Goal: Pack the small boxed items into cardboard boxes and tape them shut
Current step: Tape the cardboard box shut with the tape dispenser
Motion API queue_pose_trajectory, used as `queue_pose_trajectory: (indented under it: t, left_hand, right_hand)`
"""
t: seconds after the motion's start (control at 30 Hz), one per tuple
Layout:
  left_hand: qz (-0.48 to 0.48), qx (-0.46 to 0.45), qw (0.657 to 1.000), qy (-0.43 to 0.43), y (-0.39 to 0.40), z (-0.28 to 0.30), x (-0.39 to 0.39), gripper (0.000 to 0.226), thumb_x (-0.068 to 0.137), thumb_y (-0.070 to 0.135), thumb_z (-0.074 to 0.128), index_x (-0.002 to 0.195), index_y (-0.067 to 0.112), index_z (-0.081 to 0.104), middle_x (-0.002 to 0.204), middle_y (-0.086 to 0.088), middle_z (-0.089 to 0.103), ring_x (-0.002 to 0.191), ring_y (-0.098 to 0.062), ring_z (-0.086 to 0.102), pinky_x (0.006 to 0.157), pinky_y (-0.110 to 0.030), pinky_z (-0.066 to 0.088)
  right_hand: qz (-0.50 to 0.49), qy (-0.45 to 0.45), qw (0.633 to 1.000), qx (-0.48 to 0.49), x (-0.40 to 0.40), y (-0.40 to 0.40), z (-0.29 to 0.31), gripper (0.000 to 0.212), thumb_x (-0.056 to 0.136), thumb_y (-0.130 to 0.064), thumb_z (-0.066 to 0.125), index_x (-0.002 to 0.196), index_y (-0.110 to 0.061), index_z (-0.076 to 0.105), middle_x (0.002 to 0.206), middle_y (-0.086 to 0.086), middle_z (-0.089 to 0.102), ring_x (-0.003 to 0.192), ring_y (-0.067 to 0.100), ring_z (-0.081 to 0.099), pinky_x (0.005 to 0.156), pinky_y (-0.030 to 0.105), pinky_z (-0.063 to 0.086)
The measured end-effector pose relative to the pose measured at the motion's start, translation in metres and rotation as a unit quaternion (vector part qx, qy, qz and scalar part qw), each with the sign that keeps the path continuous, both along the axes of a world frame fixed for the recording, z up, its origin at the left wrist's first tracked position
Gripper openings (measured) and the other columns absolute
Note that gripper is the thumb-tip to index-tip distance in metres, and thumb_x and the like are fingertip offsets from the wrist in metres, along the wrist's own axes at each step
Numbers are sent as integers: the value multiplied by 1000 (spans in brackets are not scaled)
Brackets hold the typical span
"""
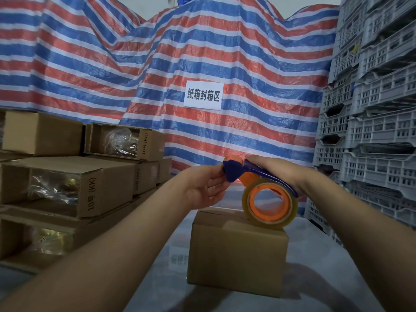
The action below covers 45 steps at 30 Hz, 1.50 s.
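A closed brown cardboard box (236, 255) stands on the grey table (326, 278) in front of me. A blue and orange tape dispenser (247, 173) with a clear tape roll (270, 202) sits on the box's top far edge. My right hand (281, 174) lies over the dispenser's blue handle and grips it from above. My left hand (206, 188) pinches the blue front end of the dispenser with its fingertips. The box's flaps are down.
Stacked cardboard boxes (67, 188) marked 10号 (KK), some with shiny wrapped contents showing, fill the left side. Grey plastic crates (371, 120) are piled high on the right. A striped tarpaulin (180, 64) with a white paper sign (203, 95) hangs behind.
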<state>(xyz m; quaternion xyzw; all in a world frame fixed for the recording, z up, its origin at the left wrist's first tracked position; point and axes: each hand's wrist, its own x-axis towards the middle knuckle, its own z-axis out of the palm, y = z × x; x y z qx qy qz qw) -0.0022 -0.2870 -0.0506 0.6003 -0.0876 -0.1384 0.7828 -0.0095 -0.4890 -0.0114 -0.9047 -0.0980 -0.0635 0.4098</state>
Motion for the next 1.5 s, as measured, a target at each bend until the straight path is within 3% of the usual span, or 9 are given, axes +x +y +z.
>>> queue_pose_trajectory:
  t: [0.1, 0.23, 0.33, 0.67, 0.8, 1.07, 1.17, 1.3, 1.5]
  left_hand:
    - [13, 25, 1000, -11, 2, 2, -1, 18, 97, 18, 56, 107, 7, 67, 84, -6, 76, 73, -15, 67, 61, -27, 52]
    - [32, 37, 998, -24, 4, 7, -1, 30, 102, 31, 45, 98, 7, 62, 77, -8, 76, 84, -20, 68, 68, -32, 54]
    - [39, 78, 995, -38, 6, 8, -3, 28, 96, 38, 58, 100, 10, 63, 80, -5, 76, 83, -18, 69, 66, -30, 55]
    - [72, 34, 996, -34, -7, -22, -9, 5, 96, 7, 55, 94, 10, 57, 101, -10, 68, 97, -20, 64, 82, -38, 54]
    - [84, 18, 996, -10, -7, -27, -4, 22, 93, -3, 47, 113, 3, 56, 79, -8, 55, 77, -16, 54, 96, -43, 51]
    - [137, -51, 989, 28, -9, -34, 1, 46, 98, -7, 33, 142, 5, 35, 137, -16, 45, 100, -22, 58, 66, -39, 55]
    - [153, -98, 982, 51, -10, -34, 0, 48, 98, -6, 35, 143, 7, 34, 131, -16, 46, 102, -23, 60, 57, -37, 55]
    - [140, -151, 977, 61, 1, -39, -1, 47, 95, -11, 33, 140, 2, 36, 119, -25, 50, 93, -27, 61, 67, -38, 58]
    - [177, 60, 982, -6, 25, -50, 3, 24, 99, 4, 46, 121, 1, 55, 88, -9, 55, 74, -15, 54, 49, -19, 50]
  right_hand:
    - [-1, 4, 1000, 7, -1, 0, 1, 53, 101, -59, 39, 78, -19, 66, 56, -4, 66, 42, 3, 59, 41, 13, 44]
    - [-4, 7, 1000, -7, 2, 0, 0, 53, 100, -61, 39, 87, -18, 68, 64, -2, 70, 49, 4, 62, 60, 23, 47]
    - [-5, 8, 1000, 0, 3, 0, 0, 53, 100, -61, 40, 89, -18, 69, 66, 0, 71, 50, 5, 63, 65, 26, 45]
    - [-10, 31, 999, -22, 6, 4, 5, 54, 99, -63, 41, 90, -16, 66, 64, 2, 65, 48, 10, 57, 58, 26, 47]
    - [10, 54, 996, -74, 7, 14, 12, 50, 102, -58, 38, 95, -15, 64, 66, -1, 69, 52, 6, 61, 57, 20, 50]
    - [-34, 124, 979, -157, -1, -2, 26, 54, 101, -58, 40, 82, -13, 64, 59, 0, 65, 45, 8, 58, 47, 16, 47]
    - [-48, 125, 973, -186, 0, 1, 27, 55, 100, -61, 41, 80, -15, 64, 57, 0, 64, 43, 8, 56, 46, 17, 47]
    - [-65, 101, 954, -274, 8, 17, 29, 56, 98, -65, 39, 83, -18, 64, 57, -4, 64, 44, 7, 57, 53, 20, 46]
    - [-79, 86, 928, -354, 16, 32, 25, 58, 94, -72, 40, 82, -22, 65, 55, -7, 65, 45, 4, 59, 61, 23, 45]
